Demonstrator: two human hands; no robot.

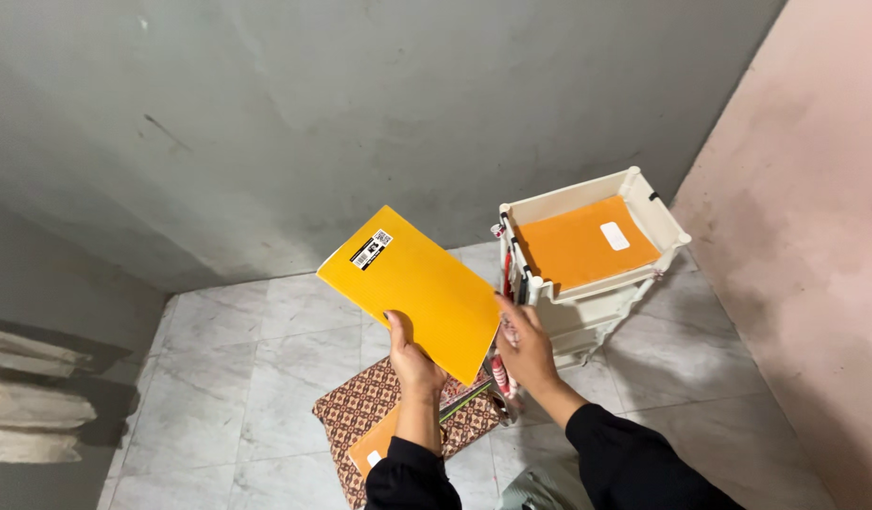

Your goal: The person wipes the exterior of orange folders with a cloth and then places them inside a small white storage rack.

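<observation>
My left hand (412, 359) grips the lower edge of a yellow notebook (417, 288), held up tilted over the floor, its back cover with a small barcode sticker facing me. My right hand (526, 345) touches the notebook's right lower corner, fingers partly spread. Just to the right stands a white tiered plastic tray rack (658, 219), and an orange notebook (578, 246) with a white label lies flat in its top tray.
On the tiled floor below my hands lies a brown patterned book (360, 411) with another orange notebook (379, 442) on it. Pens stick out along the rack's left side (500, 373). A grey wall rises behind, a pink wall at right.
</observation>
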